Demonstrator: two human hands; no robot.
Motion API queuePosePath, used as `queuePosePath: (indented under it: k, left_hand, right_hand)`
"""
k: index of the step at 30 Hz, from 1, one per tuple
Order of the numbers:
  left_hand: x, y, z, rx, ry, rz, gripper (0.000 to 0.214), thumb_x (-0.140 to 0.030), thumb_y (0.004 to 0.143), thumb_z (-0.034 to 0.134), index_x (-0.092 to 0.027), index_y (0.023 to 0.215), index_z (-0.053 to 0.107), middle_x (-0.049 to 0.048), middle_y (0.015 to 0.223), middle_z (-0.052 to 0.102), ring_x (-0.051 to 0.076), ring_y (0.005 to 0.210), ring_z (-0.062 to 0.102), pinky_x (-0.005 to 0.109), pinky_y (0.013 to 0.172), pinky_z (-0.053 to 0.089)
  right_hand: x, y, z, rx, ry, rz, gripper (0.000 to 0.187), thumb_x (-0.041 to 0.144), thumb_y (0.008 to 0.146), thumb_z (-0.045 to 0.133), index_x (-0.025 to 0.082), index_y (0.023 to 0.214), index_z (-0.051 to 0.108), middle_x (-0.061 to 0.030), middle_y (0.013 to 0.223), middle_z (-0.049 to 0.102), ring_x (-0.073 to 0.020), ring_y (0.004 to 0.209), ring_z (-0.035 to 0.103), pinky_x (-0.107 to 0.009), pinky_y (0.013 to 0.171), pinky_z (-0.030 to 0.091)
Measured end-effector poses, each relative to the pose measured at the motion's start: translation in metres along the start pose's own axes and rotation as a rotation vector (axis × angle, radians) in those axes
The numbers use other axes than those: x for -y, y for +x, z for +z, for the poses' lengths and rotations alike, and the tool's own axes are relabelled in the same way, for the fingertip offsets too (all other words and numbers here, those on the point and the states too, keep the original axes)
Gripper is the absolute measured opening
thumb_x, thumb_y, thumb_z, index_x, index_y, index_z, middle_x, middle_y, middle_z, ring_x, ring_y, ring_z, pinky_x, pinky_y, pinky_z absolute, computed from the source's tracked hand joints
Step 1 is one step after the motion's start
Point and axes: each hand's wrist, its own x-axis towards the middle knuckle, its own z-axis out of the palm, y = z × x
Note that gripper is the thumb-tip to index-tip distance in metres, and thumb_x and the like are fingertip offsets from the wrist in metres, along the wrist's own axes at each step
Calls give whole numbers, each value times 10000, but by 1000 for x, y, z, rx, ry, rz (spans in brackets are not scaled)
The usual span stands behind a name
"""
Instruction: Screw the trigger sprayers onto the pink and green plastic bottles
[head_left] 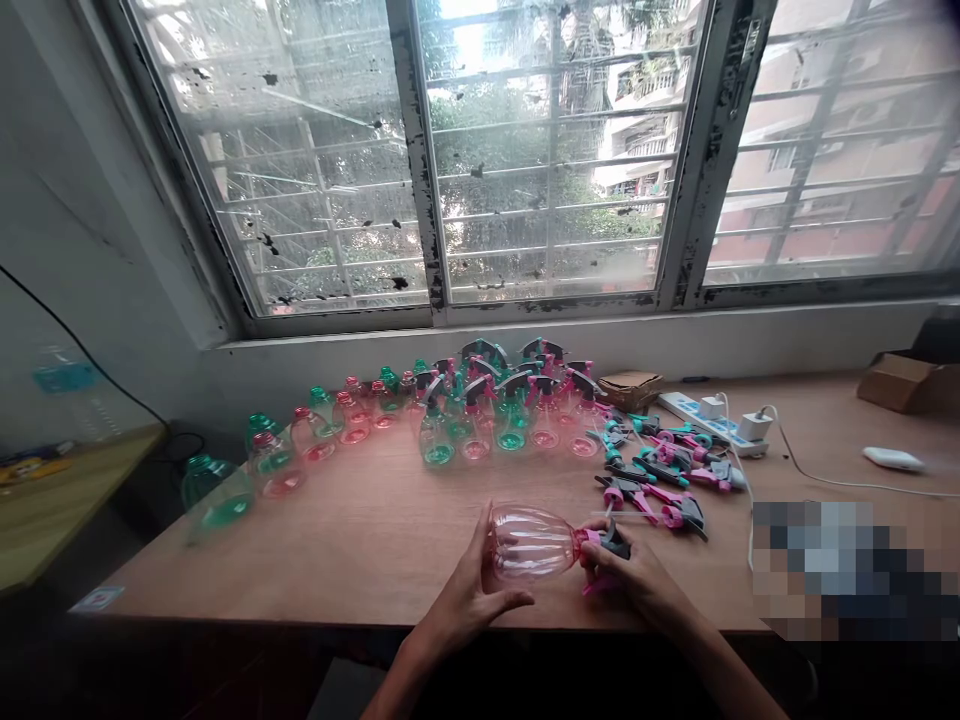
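Observation:
A clear pink spray bottle (532, 545) lies on its side in the air just over the table's front part, its base to the left. My left hand (480, 580) cups the base, thumb below it and fingers partly behind. At the neck, my right hand (619, 565) grips a pink and black trigger spray head (615, 540), which meets the bottle's mouth; whether it is screwed tight I cannot tell. Beyond my right hand lies a pile of loose spray heads (660, 465) in pink, green and black.
Several bottles with spray heads (511, 420) stand mid-table near the wall. A row of headless green and pink bottles (281, 465) runs along the left. At the right are a power strip (712, 425) with cables, a white mouse-like object (892, 459) and a cardboard box (907, 380).

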Motion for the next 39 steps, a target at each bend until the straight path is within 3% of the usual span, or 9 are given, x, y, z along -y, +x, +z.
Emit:
queuePosePath:
  k: [5,9,13,16,24,30,39]
  left_hand:
    - [4,0,-3,-39,62,-26,1046,-298,786,801,-259,1576,117,149,1492,457,318,1362,463,481,1163,338]
    - [13,1,-5,-59,115,37,971,-275,836,747,-296,1572,115,130,1532,410,293,1327,499,472,1149,352]
    - [5,-1,-2,-24,53,15,1094,-280,793,793,-291,1577,31,131,1511,445,300,1359,466,465,1162,332]
    - [-1,-2,-1,-19,22,-11,1060,-314,811,779,-276,1579,49,151,1516,431,309,1358,465,474,1152,343]
    - [9,-2,-5,-1,74,3,1045,-320,837,756,-336,1571,12,130,1408,522,284,1288,531,473,1124,364]
    - [3,-4,-2,-23,18,-39,1085,-360,776,812,-257,1579,91,150,1311,549,305,1254,535,477,1110,366]
    - [0,-3,-1,-27,51,-30,1094,-303,787,803,-318,1573,42,123,1306,568,272,1168,588,488,1088,391]
  right_hand:
    - [4,-2,2,-27,16,4,378,465,763,814,180,934,636,4,679,679,-173,573,617,-294,564,489]
    - [4,-2,3,-19,24,6,370,469,766,812,175,919,649,-5,689,681,-174,573,613,-294,560,476]
    - [2,-1,1,-25,27,7,373,476,756,819,183,917,654,-2,677,691,-175,568,617,-289,564,480]
    - [2,-1,1,-22,27,8,365,468,754,824,184,910,656,0,679,696,-165,566,618,-278,566,483]
    - [4,-2,3,-55,85,23,418,491,720,843,190,926,640,15,634,679,-159,544,601,-277,558,490]
    - [6,-3,4,-44,65,26,409,480,717,848,189,920,645,18,634,673,-166,551,601,-281,563,493]
    - [7,-3,5,-48,59,28,424,508,698,850,193,895,647,16,616,657,-170,546,590,-288,556,510]
